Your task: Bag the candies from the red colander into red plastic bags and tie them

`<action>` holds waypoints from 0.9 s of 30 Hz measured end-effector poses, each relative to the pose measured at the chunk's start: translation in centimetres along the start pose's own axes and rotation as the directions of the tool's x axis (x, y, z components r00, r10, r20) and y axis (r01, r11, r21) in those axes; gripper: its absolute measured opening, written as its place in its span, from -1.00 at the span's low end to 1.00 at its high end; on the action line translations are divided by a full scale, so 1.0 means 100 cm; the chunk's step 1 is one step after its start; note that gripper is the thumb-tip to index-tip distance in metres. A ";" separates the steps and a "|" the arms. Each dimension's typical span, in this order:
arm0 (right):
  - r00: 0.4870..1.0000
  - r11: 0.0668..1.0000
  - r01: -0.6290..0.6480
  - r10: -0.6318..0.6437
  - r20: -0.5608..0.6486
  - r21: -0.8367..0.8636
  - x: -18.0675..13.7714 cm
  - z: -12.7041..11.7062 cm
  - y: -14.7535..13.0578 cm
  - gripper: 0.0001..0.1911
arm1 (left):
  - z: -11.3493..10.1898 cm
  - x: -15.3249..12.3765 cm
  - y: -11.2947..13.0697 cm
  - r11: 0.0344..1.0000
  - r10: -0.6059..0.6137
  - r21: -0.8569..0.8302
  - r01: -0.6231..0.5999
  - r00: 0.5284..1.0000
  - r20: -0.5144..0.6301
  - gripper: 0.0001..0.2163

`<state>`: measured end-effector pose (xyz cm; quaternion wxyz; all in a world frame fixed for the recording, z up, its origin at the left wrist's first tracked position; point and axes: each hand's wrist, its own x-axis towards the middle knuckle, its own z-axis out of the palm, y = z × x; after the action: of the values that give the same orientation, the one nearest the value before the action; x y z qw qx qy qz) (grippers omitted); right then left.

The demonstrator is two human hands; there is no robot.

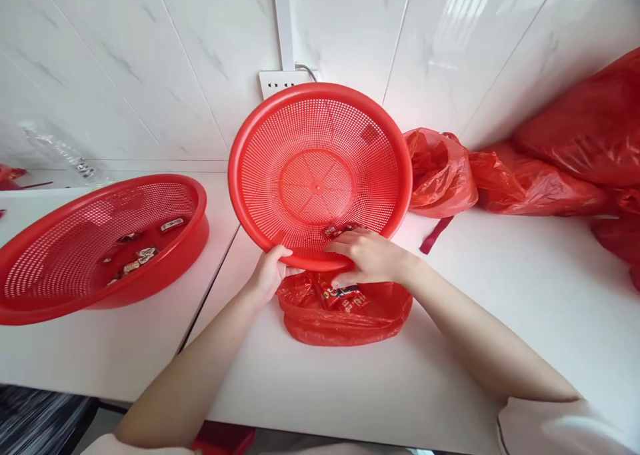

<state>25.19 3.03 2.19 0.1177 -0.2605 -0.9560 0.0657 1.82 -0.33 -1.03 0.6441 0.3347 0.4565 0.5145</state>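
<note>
A red plastic colander [317, 165] stands tipped up, its mouth turned toward me and its lower rim over an open red plastic bag [345, 328]. My left hand [270, 275] is closed on the rim at the lower left. Inside the colander, near the lower right, are a few small wrapped candies [343, 229]. My right hand [373, 255] reaches over the rim with its fingers stretched against these candies, the thumb apart and outside, below the rim. Red and black wrapped candies [337, 293] show in the bag's mouth.
A second red colander [195, 241] with several wrapped candies [145, 255] sits tilted at left. Red plastic bags [440, 171] line the wall at right, by a dark red strip [436, 235]. Behind are a power socket [270, 85] and a clear plastic bottle [63, 151].
</note>
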 end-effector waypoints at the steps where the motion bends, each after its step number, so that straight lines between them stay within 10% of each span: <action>1: 1.000 1.000 -0.015 0.015 -0.013 0.021 0.000 0.001 0.000 -0.51 | 0.001 0.000 0.000 1.000 -0.005 0.011 0.005 1.000 0.003 -0.89; 6: 0.935 0.936 -0.327 0.301 -0.187 -0.132 -0.002 0.011 0.006 -0.54 | 0.005 -0.003 -0.002 0.998 -0.021 0.066 0.021 1.000 -0.007 -0.90; 9: 0.877 0.854 -0.480 0.475 -0.073 -0.201 -0.002 0.020 0.015 -0.54 | 0.005 -0.004 -0.003 0.997 -0.039 0.072 0.040 0.999 -0.005 -0.91; 16: 0.897 0.898 -0.422 0.433 0.087 -0.124 -0.001 0.023 0.018 -0.59 | 0.002 -0.002 -0.006 0.988 -0.035 0.151 0.038 0.999 -0.023 -0.87; 27: 0.863 0.861 -0.377 0.460 -0.206 0.342 0.000 0.008 0.027 -0.70 | 0.001 0.000 -0.003 0.995 -0.056 0.081 0.057 0.998 -0.013 -0.91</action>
<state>26.30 5.28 0.94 0.2718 -0.4503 -0.8286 0.1919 2.00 -0.41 -1.25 0.6419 0.3449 0.4897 0.4788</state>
